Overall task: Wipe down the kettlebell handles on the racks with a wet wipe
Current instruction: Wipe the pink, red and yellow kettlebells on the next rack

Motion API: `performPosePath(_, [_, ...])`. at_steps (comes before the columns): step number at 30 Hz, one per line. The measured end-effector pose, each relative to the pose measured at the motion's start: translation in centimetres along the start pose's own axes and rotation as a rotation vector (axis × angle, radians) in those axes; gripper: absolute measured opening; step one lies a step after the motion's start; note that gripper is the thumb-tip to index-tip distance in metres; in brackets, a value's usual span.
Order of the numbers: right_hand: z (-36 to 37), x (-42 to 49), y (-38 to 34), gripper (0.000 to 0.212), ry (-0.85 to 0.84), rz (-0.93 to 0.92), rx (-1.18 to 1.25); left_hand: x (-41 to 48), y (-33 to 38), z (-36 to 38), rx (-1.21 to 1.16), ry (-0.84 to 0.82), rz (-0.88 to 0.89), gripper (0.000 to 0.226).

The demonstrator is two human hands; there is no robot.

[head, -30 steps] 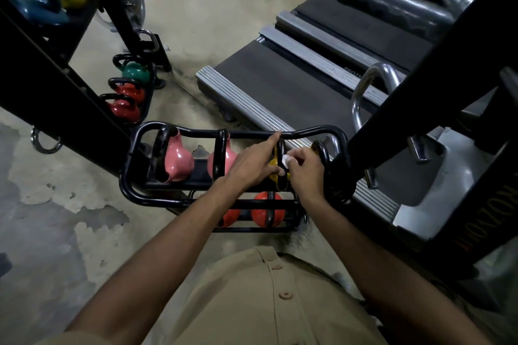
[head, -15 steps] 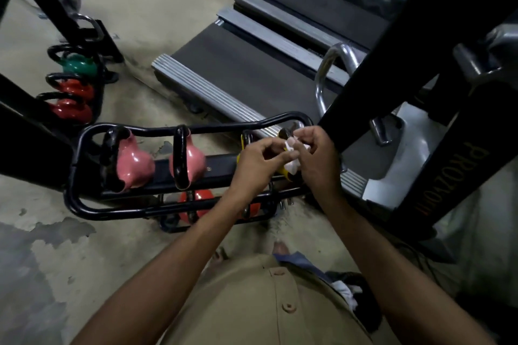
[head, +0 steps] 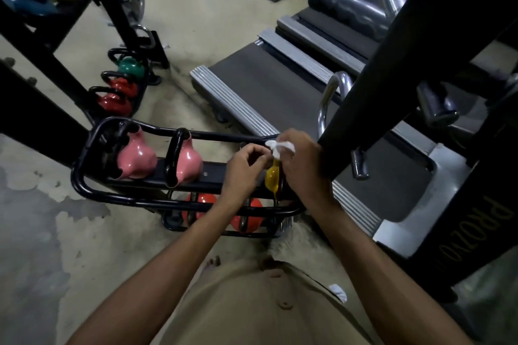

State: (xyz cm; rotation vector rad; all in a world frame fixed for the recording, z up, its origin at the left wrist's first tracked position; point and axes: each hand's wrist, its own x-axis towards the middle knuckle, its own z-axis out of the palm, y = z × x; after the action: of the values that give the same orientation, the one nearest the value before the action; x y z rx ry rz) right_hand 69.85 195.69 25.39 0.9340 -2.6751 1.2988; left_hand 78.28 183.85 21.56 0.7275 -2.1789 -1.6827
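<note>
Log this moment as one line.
right hand: holds wipe over yellow kettlebell | left hand: curled beside wipe, grip unclear | rack: pink kettlebells left of hands

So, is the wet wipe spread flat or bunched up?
Bunched up. The wet wipe shows as a crumpled white wad sticking out of the right hand, which grips it above the yellow kettlebell.

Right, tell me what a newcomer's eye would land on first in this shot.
The right hand and left hand meet mid-frame over the black rack. The right one pinches a white wet wipe just above a yellow kettlebell. Next come the two glossy pink kettlebells on the rack's upper tier to the left, and the grey treadmill stretching away behind.
</note>
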Motion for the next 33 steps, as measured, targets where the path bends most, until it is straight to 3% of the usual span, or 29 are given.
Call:
performPosePath(3, [1.3, 3.1, -0.4, 0.016, 0.138, -0.256, -0.402, -1.4, -1.2, 1.1, 0.279, -0.037, 0.154, 0.035])
performPosePath(5, [2.0, 4.9, 0.6, 0.021, -0.022, -0.233, -0.554, -2.1, -2.4, 1.8, 0.493, -0.169, 0.23, 0.064])
performPosePath(8, [2.7, 5.8, 2.1, 0.011, -0.39, -0.019, -0.612, -2.8, -3.9, 2.5, 0.737, -0.296, 0.338, 0.091])
performPosePath(9, [2.9, 5.8, 2.3, 0.006, -0.493, 0.01, -0.605, -2.9, -4.1, 2.7, 0.773, -0.298, 0.351, 0.093])
performPosePath(11, [3.1, 5.6, 2.6, 0.019, -0.613, -0.038, -0.621, -3.0, -4.0, 2.6, 0.813, -0.263, 0.377, 0.087])
performPosePath(15, [2.1, 5.6, 2.8, 0.017, -0.678, 0.016, -0.499, -3.0, -3.4, 2.6, 0.865, -0.27, 0.343, 0.079])
performPosePath(17, [2.1, 5.1, 2.9, 0.015, -0.597, 0.052, -0.441, -3.2, -3.0, 2.8, 0.8, -0.287, 0.264, 0.069])
performPosePath(19, [2.5, 3.9, 2.8, 0.016, -0.386, 0.131, -0.37, -3.1, -2.9, 3.0, 0.722, -0.281, 0.217, 0.063])
performPosePath(23, [4.4, 0.0, 2.7, 0.015, 0.026, 0.495, -0.073, -3.1, -2.8, 3.0, 0.611, -0.237, 0.203, 0.061])
performPosePath(28, [5.6, -1.8, 4.1, 0.032, 0.08, 1.002, 0.474, -3.5, -3.7, 2.5, 0.548, -0.236, 0.187, 0.064])
performPosePath(30, [5.8, -1.5, 3.8, 0.031, 0.108, 1.014, 0.514, -3.5, -3.7, 2.4, 0.558, -0.235, 0.205, 0.063])
performPosePath(33, [5.5, -0.4, 3.0, 0.015, 0.149, 0.791, 0.296, -3.2, -3.4, 2.5, 0.563, -0.256, 0.203, 0.06])
